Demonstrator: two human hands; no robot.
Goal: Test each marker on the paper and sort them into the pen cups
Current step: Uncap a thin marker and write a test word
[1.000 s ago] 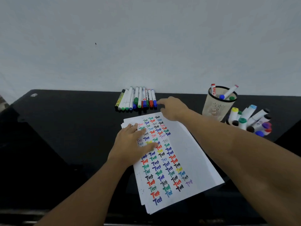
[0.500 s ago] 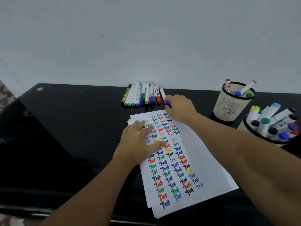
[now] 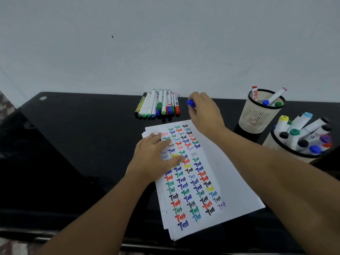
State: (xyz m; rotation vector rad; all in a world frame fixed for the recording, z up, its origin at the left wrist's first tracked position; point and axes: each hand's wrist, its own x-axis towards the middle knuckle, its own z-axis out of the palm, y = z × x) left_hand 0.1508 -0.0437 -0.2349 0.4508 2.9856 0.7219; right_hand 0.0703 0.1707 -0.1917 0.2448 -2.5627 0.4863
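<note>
A stack of white paper (image 3: 220, 173) covered with coloured "Test" words lies on the black table (image 3: 73, 144). My left hand (image 3: 156, 159) presses flat on the paper's upper left. My right hand (image 3: 204, 111) grips a marker with a blue cap (image 3: 191, 102), lifted just beyond the paper's far edge. A row of several markers (image 3: 158, 104) lies by the wall. At the right stands a cream mesh cup (image 3: 257, 115) holding three markers. Beside it a black-rimmed cup (image 3: 287, 151) is filled with several thick markers.
A pale wall rises directly behind the table's far edge. The table's front edge runs along the bottom of the view. A small round metal fitting (image 3: 43, 98) sits at the table's far left corner.
My right hand took the blue-capped marker from the right end of the row and lifted it to the right. The left hand stayed on the paper.
</note>
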